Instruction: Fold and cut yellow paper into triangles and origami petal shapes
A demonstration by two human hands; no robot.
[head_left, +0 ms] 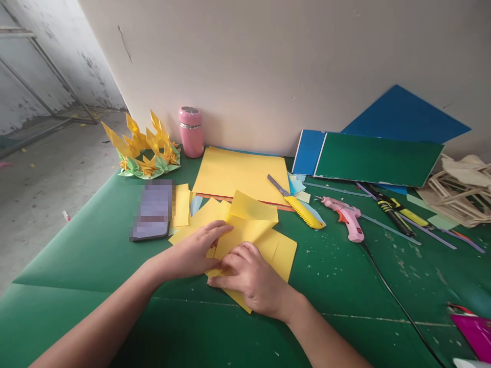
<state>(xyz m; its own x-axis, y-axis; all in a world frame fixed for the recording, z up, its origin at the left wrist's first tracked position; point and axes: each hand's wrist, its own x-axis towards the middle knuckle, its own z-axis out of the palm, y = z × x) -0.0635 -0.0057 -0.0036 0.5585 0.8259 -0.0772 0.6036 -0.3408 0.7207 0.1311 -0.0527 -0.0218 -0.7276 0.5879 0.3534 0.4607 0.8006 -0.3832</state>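
Both my hands rest on a pile of small yellow paper squares (pixel 253 230) on the green table (pixel 92 255). My left hand (pixel 194 250) lies flat with its fingers stretched over one sheet and presses it down. My right hand (pixel 253 278) has its fingers curled together, pinching the folded lower edge of the same yellow sheet. One square on top of the pile is bent upward. More yellow slips (pixel 181 204) lie to the left.
A large yellow sheet (pixel 241 174), a yellow-handled utility knife (pixel 297 204), a pink glue gun (pixel 347 219) with its black cord, a phone (pixel 153 212), a pink bottle (pixel 191 132) and a yellow and green paper flower ring (pixel 143 148) lie beyond. Green and blue boards (pixel 376 158) lean on the wall.
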